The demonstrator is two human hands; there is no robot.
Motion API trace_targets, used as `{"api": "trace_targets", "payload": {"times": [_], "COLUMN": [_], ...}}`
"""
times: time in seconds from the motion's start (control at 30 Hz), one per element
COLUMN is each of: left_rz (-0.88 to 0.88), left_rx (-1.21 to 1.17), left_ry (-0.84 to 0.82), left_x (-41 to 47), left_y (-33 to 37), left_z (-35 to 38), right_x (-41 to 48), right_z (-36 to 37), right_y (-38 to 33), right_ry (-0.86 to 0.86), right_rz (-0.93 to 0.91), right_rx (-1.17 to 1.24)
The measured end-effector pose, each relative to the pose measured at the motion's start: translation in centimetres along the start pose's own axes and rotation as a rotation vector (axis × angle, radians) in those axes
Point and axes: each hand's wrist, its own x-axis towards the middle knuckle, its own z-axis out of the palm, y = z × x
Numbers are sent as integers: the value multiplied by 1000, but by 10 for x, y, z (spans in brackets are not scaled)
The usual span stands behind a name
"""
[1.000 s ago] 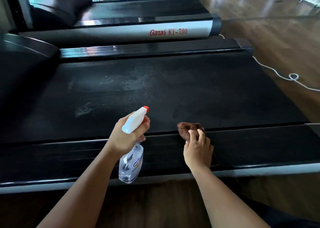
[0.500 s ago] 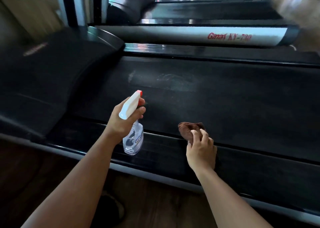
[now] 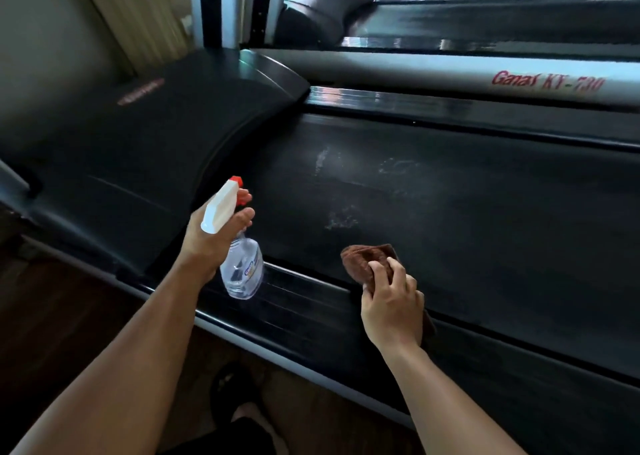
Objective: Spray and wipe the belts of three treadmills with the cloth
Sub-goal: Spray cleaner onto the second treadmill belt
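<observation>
The left hand [image 3: 214, 236] grips a clear spray bottle [image 3: 239, 264] (white trigger head, red nozzle) above the near side rail [image 3: 311, 302]. The right hand [image 3: 391, 309] clutches a bunched brown cloth [image 3: 363, 260] at the edge of the black belt [image 3: 467, 219], which shows pale, wet-looking smears.

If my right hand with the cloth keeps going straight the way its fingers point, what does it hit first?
Probably nothing solid: the right hand and brown cloth would slide onto the treadmill belt, toward the whitish spray marks. Depth is hard to judge.
</observation>
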Motion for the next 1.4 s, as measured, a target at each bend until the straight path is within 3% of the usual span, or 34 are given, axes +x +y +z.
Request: {"api": "trace_targets", "payload": {"times": [0.5,0.87,1.07,1.2,1.4], "left_rz": [-1,-134,-229,-178,-111], "left_rx": [24,-34,187,411,524], "left_ry": [123,212,343,391,367], "left_x": [36,30,13,-17,-75], "left_y": [-35,-43,-45,-52,-60], "left_z": [-68,-90,-81,-62,-12], "right_x": [3,-2,-4,-12,-26], "right_z": [49,56,45,35,14], "right_y": [-61,-69,-70,-64,-40], "right_ry": [-18,-173,-225,-227,-217], "right_rz": [-67,-70,-63,-54,-18], "right_rx": [14,-83,-48,10,31]}}
